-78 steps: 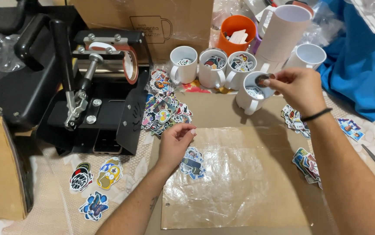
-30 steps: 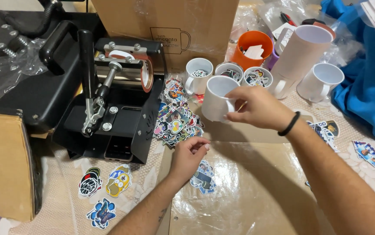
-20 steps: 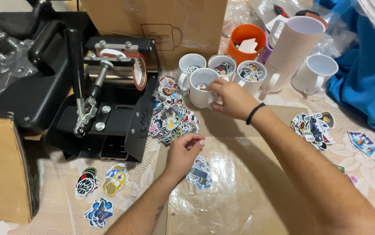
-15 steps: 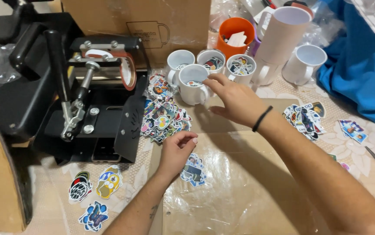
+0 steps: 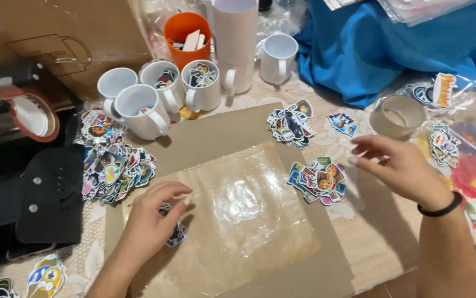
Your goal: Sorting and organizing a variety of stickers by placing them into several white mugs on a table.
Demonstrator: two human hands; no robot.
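The right hand (image 5: 401,168) has let go of the white mug (image 5: 138,110) it carried half a second ago. That mug now stands at the upper left of the frame, just in front of the three other mugs (image 5: 163,83) that hold stickers. The hand has drawn back to the right of the frame and hovers open, fingers spread and empty, above a small sticker pile (image 5: 318,179) and near a roll of clear tape (image 5: 397,116).

The left hand (image 5: 152,221) stays low in the centre-left, fingers curled down on a sticker (image 5: 176,234) at the edge of the clear plastic sheet (image 5: 243,215); I cannot tell whether it pinches it.

The sheet lies on a brown cardboard panel (image 5: 216,132), whose middle is bare. A large sticker heap (image 5: 114,165) crowds its left edge beside the black mug press (image 5: 22,165).
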